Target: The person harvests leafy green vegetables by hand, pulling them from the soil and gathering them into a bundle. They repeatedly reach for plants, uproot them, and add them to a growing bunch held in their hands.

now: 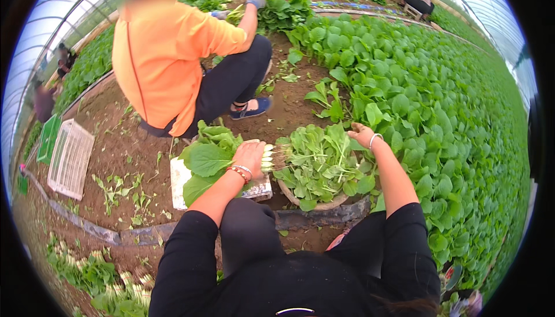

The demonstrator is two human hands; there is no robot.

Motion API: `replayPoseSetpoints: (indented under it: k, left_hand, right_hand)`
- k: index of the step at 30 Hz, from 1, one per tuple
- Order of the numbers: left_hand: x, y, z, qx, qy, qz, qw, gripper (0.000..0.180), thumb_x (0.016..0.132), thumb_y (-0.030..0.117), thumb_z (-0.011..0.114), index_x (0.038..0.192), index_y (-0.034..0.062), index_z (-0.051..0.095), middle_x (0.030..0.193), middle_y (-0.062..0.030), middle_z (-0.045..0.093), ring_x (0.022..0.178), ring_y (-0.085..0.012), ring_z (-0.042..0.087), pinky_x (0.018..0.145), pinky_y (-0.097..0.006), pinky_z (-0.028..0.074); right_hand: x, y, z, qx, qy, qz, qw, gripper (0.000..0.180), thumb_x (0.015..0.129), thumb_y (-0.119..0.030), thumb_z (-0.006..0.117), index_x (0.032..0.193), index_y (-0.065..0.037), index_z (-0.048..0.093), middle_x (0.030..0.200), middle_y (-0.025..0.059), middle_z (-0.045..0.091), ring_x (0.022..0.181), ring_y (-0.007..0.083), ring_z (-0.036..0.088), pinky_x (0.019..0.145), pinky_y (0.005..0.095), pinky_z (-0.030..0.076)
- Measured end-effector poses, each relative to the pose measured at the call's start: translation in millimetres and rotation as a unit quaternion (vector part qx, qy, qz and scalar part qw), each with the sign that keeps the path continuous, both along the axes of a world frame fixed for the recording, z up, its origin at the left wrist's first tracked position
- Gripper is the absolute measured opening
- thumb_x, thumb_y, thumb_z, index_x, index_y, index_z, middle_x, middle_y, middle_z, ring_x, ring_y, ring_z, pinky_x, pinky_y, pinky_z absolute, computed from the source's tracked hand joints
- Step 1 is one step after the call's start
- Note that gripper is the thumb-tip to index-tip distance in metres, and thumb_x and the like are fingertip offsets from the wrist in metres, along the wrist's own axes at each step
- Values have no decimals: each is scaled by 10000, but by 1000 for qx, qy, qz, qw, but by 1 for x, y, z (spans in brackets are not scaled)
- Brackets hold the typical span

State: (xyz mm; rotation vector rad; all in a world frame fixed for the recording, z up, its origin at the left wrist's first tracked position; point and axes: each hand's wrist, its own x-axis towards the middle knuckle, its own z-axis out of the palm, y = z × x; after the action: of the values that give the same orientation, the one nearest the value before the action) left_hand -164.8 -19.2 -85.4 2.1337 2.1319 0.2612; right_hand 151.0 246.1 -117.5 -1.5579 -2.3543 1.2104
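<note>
My left hand (250, 158) is closed around a bunch of leafy greens (211, 158), its broad leaves pointing left and its pale stems and roots pointing right. The bunch lies over a whitish block (179, 181) in front of my left knee. To its right sits a round tub (324, 205) heaped with loose, thin-stemmed leaves (315, 161). Over the tub's right edge, beside the growing plants, is my right hand (362, 135). Its fingers look slightly apart, and nothing shows in them.
Dense greens (428, 120) grow along the right. Ahead on the left, a person in an orange top (173, 56) squats with gloved hands at some greens. A white crate (70, 158) and a green crate (48, 139) stand far left. Harvested bunches (98, 276) lie lower left.
</note>
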Motion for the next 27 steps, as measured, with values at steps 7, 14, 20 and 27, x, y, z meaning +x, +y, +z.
replayPoseSetpoints:
  k: [7,14,20,27]
  left_hand:
    - [10,-5,7,-60,5,54,997,914,461,280,809,1227,22,384,1086,-189,549,1027,-338,508,931,-410,359]
    - [9,-8,-3,-39,38,52,997,988,438,207,801,1287,58,317,1034,-195,549,980,-356,505,888,-419,386]
    - [12,-4,-1,-30,33,26,999,995,443,199,796,1298,59,306,1053,-199,542,989,-358,502,893,-419,384]
    - [18,-5,3,-31,36,49,998,977,438,187,787,1290,51,329,1043,-205,547,964,-376,511,865,-434,400]
  right_hand:
    - [222,-102,-5,59,-142,-174,973,500,794,-280,569,1197,-1,470,1109,190,571,1018,293,557,874,343,432]
    - [302,-362,-127,-304,-397,-158,852,504,743,-221,607,1215,-76,505,1230,112,516,1151,292,476,952,489,348]
    - [293,-451,-164,-330,-360,-176,855,385,763,-214,596,1140,-136,582,1203,95,539,1139,280,489,957,499,306]
    - [301,-396,-154,-231,-374,-148,886,269,836,-167,462,1027,-105,641,1088,91,607,1028,242,572,848,409,427]
